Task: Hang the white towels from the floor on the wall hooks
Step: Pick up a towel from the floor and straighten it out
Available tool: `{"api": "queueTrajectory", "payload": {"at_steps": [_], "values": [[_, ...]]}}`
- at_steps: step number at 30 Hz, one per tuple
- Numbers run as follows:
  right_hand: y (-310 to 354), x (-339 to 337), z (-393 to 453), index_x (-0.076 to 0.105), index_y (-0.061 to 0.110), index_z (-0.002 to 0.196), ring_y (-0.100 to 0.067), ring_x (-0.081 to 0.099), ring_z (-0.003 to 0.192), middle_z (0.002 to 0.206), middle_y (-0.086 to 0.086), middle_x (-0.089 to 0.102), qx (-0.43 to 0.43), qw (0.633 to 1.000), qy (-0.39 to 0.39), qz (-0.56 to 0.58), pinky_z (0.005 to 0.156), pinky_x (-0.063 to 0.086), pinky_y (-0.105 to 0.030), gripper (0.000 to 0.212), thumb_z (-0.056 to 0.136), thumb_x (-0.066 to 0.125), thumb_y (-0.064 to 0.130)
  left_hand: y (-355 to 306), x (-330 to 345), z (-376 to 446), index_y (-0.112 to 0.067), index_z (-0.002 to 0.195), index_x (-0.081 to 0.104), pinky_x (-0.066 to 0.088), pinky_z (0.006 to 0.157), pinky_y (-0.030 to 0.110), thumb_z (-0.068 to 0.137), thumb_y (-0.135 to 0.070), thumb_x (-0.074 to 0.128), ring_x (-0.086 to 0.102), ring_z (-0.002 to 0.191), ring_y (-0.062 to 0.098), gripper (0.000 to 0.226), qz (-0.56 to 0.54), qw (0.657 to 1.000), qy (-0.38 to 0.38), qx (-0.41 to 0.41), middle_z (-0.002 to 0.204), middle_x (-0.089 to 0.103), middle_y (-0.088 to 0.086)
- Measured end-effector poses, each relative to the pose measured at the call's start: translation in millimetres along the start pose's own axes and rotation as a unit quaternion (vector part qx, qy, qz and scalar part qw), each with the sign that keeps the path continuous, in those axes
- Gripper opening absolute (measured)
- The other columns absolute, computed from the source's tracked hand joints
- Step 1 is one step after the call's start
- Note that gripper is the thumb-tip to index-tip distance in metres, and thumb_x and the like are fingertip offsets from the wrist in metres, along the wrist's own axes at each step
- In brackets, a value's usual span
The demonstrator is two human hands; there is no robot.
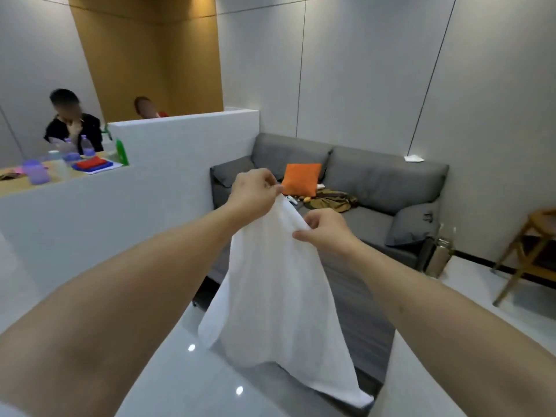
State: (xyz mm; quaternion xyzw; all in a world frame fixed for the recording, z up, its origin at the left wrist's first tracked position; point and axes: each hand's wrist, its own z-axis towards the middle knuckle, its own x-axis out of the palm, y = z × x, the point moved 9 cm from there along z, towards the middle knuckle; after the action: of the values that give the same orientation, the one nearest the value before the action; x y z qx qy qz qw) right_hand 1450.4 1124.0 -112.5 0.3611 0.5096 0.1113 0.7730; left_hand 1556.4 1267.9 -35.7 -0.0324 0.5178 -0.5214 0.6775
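Towel (279, 296) held up in mid-air, top edge pinched by both hands. Left hand (254, 192) fingers (270, 183) curled tight on upper corner; right hand (326, 231) fingers (302, 235) pinching edge just below and right. Rest of cloth hanging down below fingers. Grey sofa (376, 188) beyond fingers, orange cushion (301, 179) on it.

Grey sofa (346, 188) against pale panelled wall (361, 70); glossy white floor (180, 371).
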Motion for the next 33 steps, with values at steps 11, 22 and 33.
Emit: {"api": "queueTrajectory", "payload": {"at_steps": [11,22,33], "values": [[-54.7,-24.5,142.1,0.072,0.008,0.096,-0.027,0.071,0.09,0.096,-0.014,0.072,0.03,0.952,0.026,0.303,0.078,0.058,-0.039,0.02,0.08,0.073,0.02,-21.2,130.4,138.1,-0.016,0.101,0.067,0.054,0.086,0.044,0.072,-0.078,0.057,0.065,0.095,0.022,0.069,-0.198,0.963,0.181,-0.031,0.099,0.068,0.006],[-104.6,-31.5,278.5,0.071,0.003,0.088,-0.033,0.069,0.085,0.089,-0.017,0.07,0.07,0.935,-0.014,0.348,0.076,0.058,-0.043,0.011,0.078,0.071,0.006,92.5,203.0,219.0,-0.019,0.071,0.072,0.056,0.06,0.029,0.084,-0.037,0.062,0.066,0.07,0.016,0.024,-0.096,0.978,0.136,-0.125,0.071,0.07,0.0],[-128.8,-54.1,363.7,0.072,0.005,0.073,-0.012,0.056,0.064,0.065,-0.002,0.062,-0.092,0.972,0.109,0.185,0.059,0.044,-0.032,0.026,0.076,0.07,0.032,52.0,219.9,267.0,-0.029,0.079,0.068,0.041,0.054,0.022,0.085,-0.054,0.059,0.061,0.072,0.01,0.027,0.002,0.989,0.002,-0.15,0.075,0.065,-0.007]]}}
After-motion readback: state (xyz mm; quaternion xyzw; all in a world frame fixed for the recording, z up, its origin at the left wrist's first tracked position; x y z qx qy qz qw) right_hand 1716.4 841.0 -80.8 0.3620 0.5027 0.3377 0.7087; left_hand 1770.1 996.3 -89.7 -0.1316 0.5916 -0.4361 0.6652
